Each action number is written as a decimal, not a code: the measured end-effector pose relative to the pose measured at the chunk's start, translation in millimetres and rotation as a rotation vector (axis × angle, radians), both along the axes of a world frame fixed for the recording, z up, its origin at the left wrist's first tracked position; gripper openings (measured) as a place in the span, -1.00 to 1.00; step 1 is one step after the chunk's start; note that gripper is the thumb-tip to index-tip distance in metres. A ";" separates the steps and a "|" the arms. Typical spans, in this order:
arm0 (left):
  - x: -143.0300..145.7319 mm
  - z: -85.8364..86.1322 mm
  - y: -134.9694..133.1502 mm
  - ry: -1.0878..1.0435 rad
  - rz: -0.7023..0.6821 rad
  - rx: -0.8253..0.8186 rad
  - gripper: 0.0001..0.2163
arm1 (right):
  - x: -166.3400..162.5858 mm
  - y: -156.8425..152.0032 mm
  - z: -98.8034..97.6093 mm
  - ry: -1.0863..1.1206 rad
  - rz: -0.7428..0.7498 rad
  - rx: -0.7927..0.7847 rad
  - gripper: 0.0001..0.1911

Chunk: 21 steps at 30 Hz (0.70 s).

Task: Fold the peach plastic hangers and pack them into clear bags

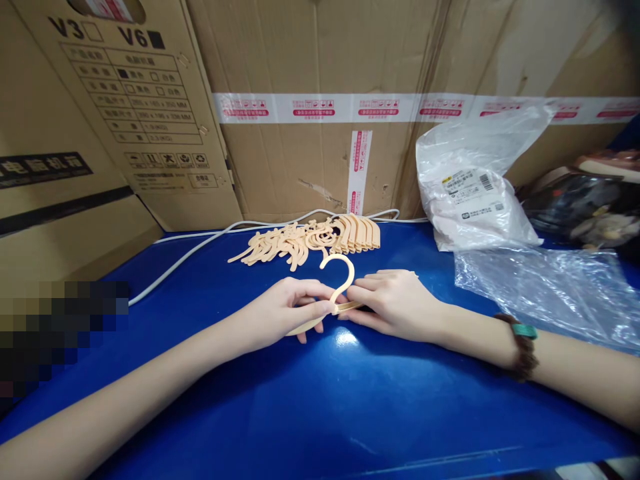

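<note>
Between my two hands is a small cream-coloured hanger (347, 272), its curved hook standing up and tipped open to the left. My left hand (293, 303) pinches the hanger near the base of the hook, with one arm of it showing under the fingers. On the other side, my right hand (393, 300) is closed on the opposite arm, whose far end is hidden by the fingers. Just behind the hands lies a pile of loose cream hanger parts (285, 243), and beside it a row of curved cream pieces (357, 233) stacked together.
A blue table (320, 413) carries everything. Large cardboard boxes (310, 60) stand along the back and left. A white cable (187, 257) runs behind the parts. To the right are a filled plastic bag (470, 187) with a label and a flat clear plastic bag (545, 287).
</note>
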<state>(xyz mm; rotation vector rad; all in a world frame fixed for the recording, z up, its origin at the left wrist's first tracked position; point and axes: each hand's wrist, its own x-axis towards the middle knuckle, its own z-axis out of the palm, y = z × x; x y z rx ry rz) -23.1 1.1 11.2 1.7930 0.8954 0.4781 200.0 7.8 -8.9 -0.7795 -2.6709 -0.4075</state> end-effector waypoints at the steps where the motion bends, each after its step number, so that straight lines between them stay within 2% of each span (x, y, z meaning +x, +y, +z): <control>1: -0.1 0.1 0.0 0.001 -0.002 0.002 -0.72 | 0.0 -0.1 0.2 0.000 0.000 -0.008 -0.67; 11: -0.2 2.3 -2.7 0.034 -0.016 0.039 -0.70 | -0.8 -0.8 3.8 0.031 0.033 -0.139 -0.72; 21: -0.8 3.3 -4.9 0.046 -0.027 0.053 -0.70 | -1.2 -1.3 4.0 0.017 0.025 -0.173 -0.72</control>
